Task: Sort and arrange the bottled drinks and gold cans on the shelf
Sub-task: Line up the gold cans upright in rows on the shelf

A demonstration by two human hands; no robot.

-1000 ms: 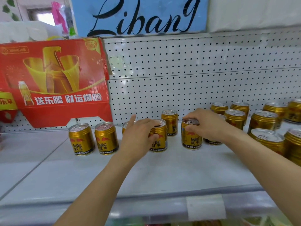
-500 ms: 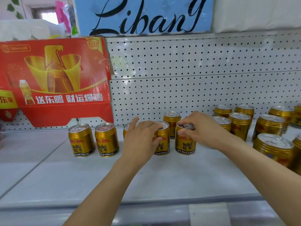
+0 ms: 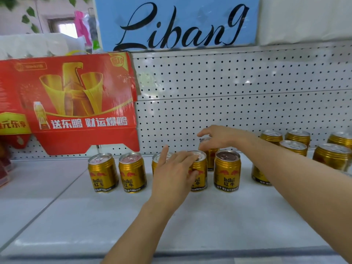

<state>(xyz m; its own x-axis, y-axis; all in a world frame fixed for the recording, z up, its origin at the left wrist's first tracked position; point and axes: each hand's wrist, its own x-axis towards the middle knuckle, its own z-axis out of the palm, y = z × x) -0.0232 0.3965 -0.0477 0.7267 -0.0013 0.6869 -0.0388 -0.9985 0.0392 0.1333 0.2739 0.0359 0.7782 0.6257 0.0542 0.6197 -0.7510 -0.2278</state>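
On the white shelf a row of gold cans stands upright before the pegboard, and the left hand grips the fourth can, fingers curled over its top and side. The right hand hovers over the can behind, fingers spread and loosely bent, holding nothing. The fifth can stands free just beside, more cans cluster at right, and a red carton leans at left
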